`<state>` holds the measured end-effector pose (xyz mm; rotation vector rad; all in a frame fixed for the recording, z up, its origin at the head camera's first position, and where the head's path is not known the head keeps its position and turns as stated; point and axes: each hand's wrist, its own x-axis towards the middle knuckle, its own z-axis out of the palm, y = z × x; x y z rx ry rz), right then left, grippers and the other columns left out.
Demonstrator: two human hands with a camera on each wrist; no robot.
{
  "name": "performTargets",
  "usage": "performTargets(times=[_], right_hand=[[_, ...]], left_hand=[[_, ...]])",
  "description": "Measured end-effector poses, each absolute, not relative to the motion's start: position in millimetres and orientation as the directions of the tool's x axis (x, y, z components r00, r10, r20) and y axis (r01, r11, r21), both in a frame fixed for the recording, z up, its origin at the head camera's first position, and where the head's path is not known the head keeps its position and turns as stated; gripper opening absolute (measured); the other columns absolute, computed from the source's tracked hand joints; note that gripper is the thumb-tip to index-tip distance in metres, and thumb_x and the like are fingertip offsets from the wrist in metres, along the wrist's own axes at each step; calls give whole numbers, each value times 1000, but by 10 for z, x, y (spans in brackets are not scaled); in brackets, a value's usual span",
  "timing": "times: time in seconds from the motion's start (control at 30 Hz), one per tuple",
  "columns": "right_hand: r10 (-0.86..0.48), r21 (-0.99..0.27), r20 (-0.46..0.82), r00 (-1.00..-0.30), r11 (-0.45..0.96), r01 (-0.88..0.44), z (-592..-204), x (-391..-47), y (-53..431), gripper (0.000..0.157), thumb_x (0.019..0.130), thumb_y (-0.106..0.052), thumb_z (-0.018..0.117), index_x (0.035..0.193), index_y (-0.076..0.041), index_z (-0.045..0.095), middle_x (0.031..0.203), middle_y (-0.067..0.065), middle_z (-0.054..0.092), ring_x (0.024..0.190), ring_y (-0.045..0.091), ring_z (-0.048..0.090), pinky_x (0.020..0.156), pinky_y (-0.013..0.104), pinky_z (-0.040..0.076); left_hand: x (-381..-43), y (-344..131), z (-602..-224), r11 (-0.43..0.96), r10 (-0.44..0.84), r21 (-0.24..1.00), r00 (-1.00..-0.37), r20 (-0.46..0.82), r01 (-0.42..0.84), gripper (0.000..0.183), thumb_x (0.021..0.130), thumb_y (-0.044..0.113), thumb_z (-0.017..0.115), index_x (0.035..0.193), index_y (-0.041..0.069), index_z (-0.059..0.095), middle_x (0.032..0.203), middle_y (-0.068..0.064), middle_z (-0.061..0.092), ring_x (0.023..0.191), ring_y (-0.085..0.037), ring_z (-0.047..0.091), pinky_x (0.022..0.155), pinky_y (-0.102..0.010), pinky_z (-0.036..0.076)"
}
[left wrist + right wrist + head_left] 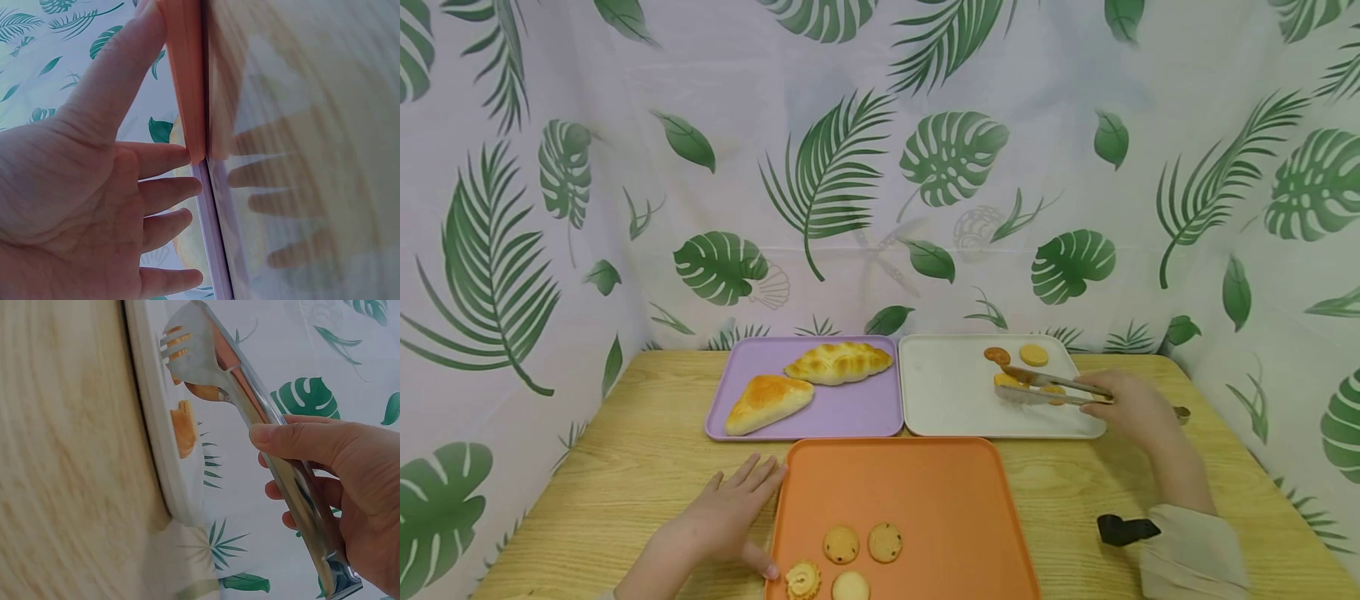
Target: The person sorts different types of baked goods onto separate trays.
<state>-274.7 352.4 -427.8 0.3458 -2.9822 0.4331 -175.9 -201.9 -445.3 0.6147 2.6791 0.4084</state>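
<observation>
My right hand [1138,408] grips metal serving tongs [1063,385], also seen in the right wrist view as tongs with a slotted end [275,450]. Their tips reach over the white tray [943,392], on either side of a yellow-orange cookie [1006,380]; whether they pinch it I cannot tell. A round cookie [1033,355], a reddish-brown one [997,355] and another cookie [1054,394] lie nearby on that tray. My left hand [718,512], fingers spread, rests beside the orange tray [940,500], its thumb at the rim. The left wrist view shows the palm [75,194] and straight fingers.
Several cookies, among them a speckled one [885,542] and a swirled one [803,579], lie on the orange tray's near part. Behind it, a purple tray [865,412] bears a triangular bread [769,404] and a braided bread [838,363]. A leaf-printed curtain [865,167] encloses the wooden table [617,467].
</observation>
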Motion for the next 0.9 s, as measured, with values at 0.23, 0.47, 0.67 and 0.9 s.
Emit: performTargets(times=[0.23,0.47,0.67,0.9], right_hand=[[-170,-255,100,-980,948,-190,-4315,-2757,3501,49,88,-24,70,132,-4,60,130,29,59,117,52,53,92,65,44],[-173,-276,130,-976,939,-203,-4192,-2694,3460,54,87,-26,72,135,-6,59,126,27,62,109,48,59,83,60,49],[-198,-276,167,-966,931,-239,-4048,-2594,3366,53,87,-30,71,135,-9,59,129,26,61,114,49,57,88,63,47],[-288,-315,251,-924,879,-359,-3890,-2458,3107,51,84,-21,75,132,-10,61,128,23,62,112,43,60,88,59,49]], left_hand=[[-1756,-2021,-4448,860,469,358,-839,-276,363,123,57,58,83,154,6,27,161,-19,23,150,-43,14,108,-76,18],[-1748,-2019,-4440,863,464,356,-842,-276,359,123,57,58,83,154,6,27,161,-20,23,150,-42,15,108,-76,18],[-1758,-2022,-4454,861,469,353,-841,-269,367,124,56,58,83,154,6,27,161,-19,23,150,-43,15,108,-76,18],[-1754,-2022,-4451,862,466,353,-842,-272,363,123,57,58,82,154,6,26,161,-19,22,150,-42,15,109,-76,17]])
